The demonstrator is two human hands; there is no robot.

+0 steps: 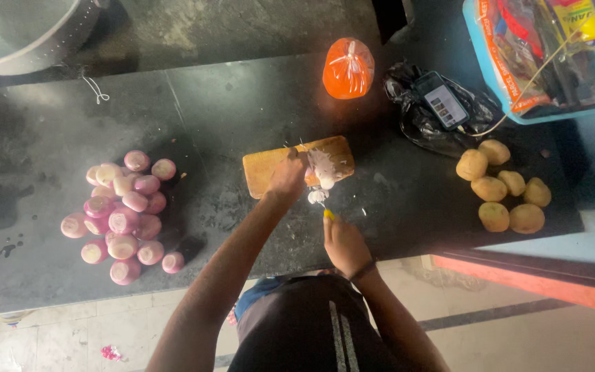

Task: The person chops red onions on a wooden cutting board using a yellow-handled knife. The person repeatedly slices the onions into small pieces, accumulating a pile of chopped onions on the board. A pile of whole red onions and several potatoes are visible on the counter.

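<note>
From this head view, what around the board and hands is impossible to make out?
- Knife blade: only the yellow handle shows above the right hand; the blade is too small and blurred.
- Onion under the left hand: cut state blurred.
- Phone screen: too small.
- Pot: cut off by the top edge.

Both forearms bare; no sleeves visible down to the wrists. Left hand (288, 178) bare, no ring or band discernible. Right hand (343, 242) bare, with a thin dark band (363, 269) around the wrist. Torso in a dark, near-black garment (311, 324) with two pale parallel vertical stripes (342, 337) running down the front. A patch of blue cloth (256, 293) shows at the garment's left edge; its kind cannot be told.
</note>
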